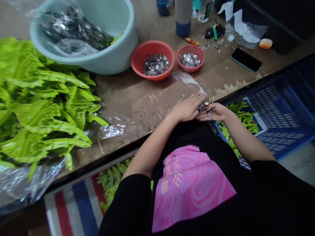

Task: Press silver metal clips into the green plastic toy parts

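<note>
My left hand (188, 107) lies flat, palm down, at the table's front edge, fingers stretched out beside a small pile of shiny metal clips (202, 107). My right hand (215, 112) is turned up and cupped at the edge, against the same clips. Held in it is a thin tool with a clear bluish handle (210, 114) and a narrow shaft pointing up; its exact kind is too small to make out. Whether the clips rest on the table or partly on my right fingers, I cannot tell.
Metal clips fill a red bowl (134, 62) and a small red basket (190, 68). A pale blue tub (105, 62) holds bagged dark metal parts. Lime-green plastic parts (44, 108) are heaped left. A phone (246, 60) lies right; a blue crate (283, 114) stands below the table.
</note>
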A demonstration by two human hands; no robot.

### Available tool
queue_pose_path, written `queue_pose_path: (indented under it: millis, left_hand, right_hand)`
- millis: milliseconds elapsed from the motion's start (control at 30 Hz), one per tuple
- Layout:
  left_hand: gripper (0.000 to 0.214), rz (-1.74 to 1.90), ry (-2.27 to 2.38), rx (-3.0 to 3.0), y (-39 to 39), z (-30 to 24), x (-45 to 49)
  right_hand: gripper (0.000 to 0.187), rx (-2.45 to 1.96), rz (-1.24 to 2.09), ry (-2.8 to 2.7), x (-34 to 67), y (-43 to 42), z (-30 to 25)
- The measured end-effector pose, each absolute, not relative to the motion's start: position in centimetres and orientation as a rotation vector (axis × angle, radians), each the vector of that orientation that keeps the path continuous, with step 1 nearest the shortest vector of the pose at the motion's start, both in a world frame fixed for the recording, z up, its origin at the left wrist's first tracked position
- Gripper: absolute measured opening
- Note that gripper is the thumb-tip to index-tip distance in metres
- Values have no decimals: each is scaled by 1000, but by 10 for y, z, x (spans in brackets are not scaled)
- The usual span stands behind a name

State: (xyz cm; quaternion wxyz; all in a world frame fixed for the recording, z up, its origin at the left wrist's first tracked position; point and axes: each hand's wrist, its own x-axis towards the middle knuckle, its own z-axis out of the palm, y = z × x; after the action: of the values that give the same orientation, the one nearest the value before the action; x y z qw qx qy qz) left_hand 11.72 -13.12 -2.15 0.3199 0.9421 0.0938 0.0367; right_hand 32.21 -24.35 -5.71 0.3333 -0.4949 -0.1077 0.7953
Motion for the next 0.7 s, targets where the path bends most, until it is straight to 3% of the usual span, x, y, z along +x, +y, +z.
queue_pose_path:
  millis: [200, 700]
  left_hand:
    - [86, -162, 104, 2705, -137, -15, 129]
    - [78, -83, 231, 2792, -176, -22, 128]
  right_hand:
    - [41, -1272, 2052, -286, 325, -244, -61]
    - [39, -1147, 1956, -372, 317, -249, -56]
